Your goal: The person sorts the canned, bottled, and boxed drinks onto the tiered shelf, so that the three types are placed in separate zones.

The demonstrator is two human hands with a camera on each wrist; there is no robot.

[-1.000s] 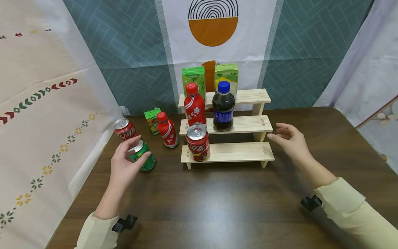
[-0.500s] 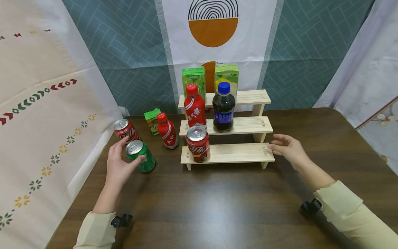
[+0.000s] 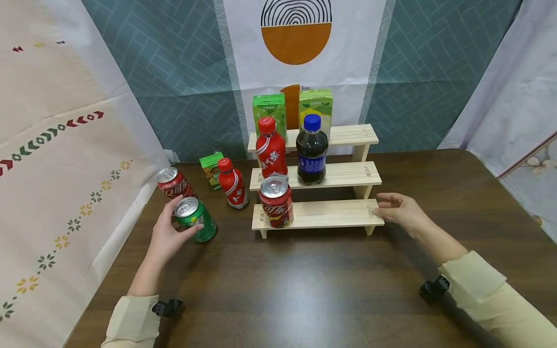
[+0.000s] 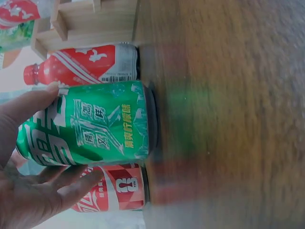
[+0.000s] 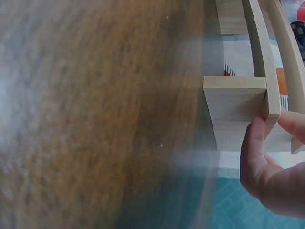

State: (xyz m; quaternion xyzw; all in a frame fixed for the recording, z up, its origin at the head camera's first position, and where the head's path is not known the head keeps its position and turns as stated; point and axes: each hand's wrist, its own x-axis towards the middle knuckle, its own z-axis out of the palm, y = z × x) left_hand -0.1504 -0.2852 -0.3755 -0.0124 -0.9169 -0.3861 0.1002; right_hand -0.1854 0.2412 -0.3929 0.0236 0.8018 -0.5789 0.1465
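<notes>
My left hand (image 3: 167, 232) curls round a green soda can (image 3: 202, 226), thumb on one side and fingers on the other. In the left wrist view the green can (image 4: 90, 124) stands upright on the table, with the left hand (image 4: 35, 186) at its upper part. My right hand (image 3: 402, 212) pinches the right end of the lowest board of a three-tier wooden shelf (image 3: 330, 212). Seen from the right wrist, thumb and forefinger of the right hand (image 5: 276, 181) lie on either side of that board's end (image 5: 272, 95).
Behind the green can stand a red cola can (image 3: 171, 181), a small red bottle (image 3: 234, 186) and a green juice carton (image 3: 212, 169). The shelf carries another red can (image 3: 276, 205), a red bottle (image 3: 271, 150), a dark cola bottle (image 3: 312, 150) and two green cartons (image 3: 316, 104).
My left hand has moved down slightly and closed round the green can. My right hand has come down from beside the middle tier to the lowest board and taken hold of its end.
</notes>
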